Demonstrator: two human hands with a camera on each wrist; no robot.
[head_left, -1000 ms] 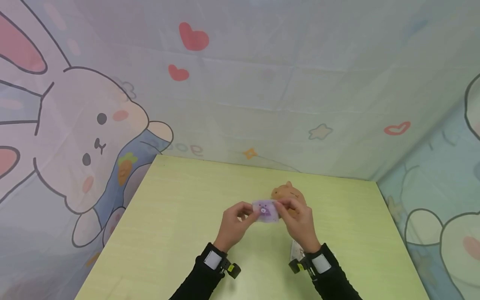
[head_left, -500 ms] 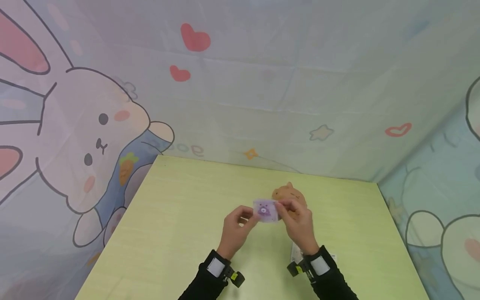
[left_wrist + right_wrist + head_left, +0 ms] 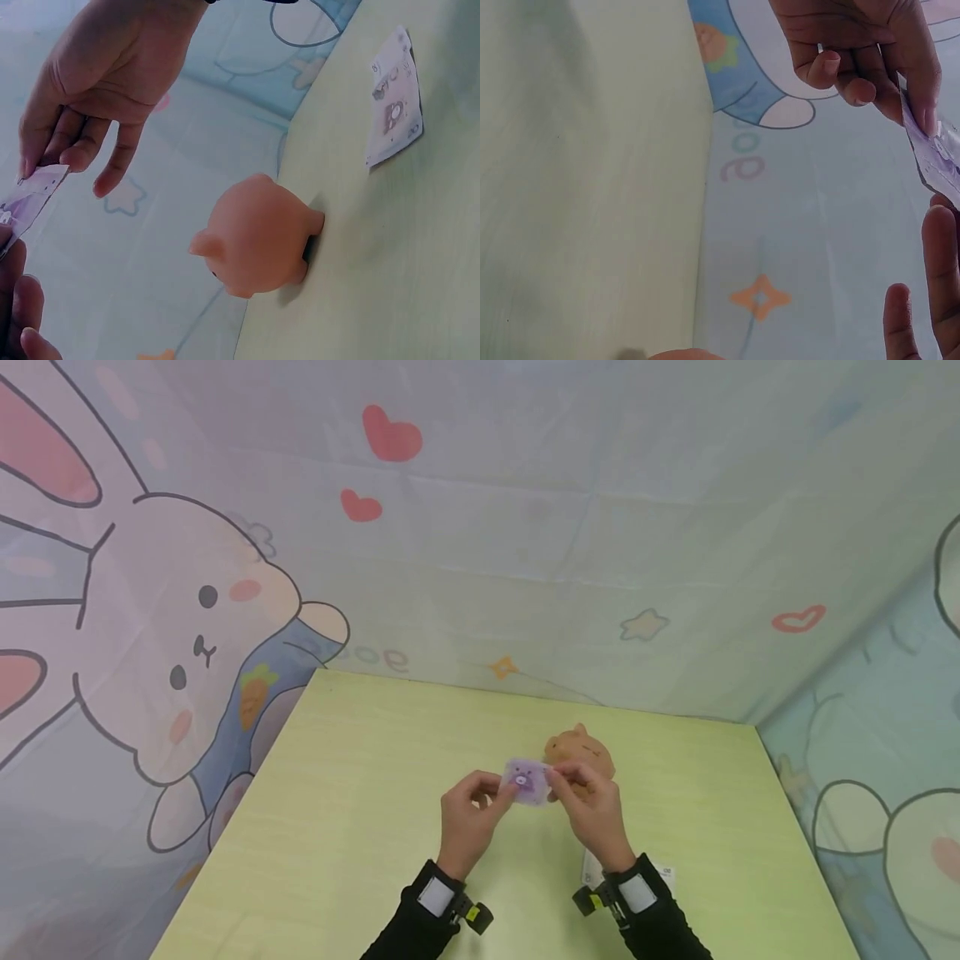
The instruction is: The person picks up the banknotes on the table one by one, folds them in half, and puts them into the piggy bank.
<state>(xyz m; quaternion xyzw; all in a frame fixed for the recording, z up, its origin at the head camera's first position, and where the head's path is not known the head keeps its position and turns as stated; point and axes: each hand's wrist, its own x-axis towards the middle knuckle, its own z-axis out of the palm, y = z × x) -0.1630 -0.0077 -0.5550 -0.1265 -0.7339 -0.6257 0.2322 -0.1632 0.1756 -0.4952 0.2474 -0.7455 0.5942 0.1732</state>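
Note:
Above the table, both hands hold a small purple paper note with a printed bear (image 3: 526,782), which looks like a folded toy banknote. My left hand (image 3: 468,821) pinches its left edge between thumb and fingers. The right hand (image 3: 592,811) pinches the opposite edge. Behind the right hand stands an orange-pink toy pig (image 3: 580,747), partly covered in the head view; the left wrist view shows the pig (image 3: 259,236) whole, upright on its feet. In the right wrist view the note (image 3: 937,154) is cut off by the frame edge.
Another paper note with bear prints (image 3: 397,101) lies flat on the table, mostly under the right wrist in the head view. The pale yellow table (image 3: 360,777) ends against a cartoon-printed cloth (image 3: 510,543) at the back.
The purple note has shifted slightly left, with both hands still pinching it. My left forearm has swung a little to the right. The pig stays in place.

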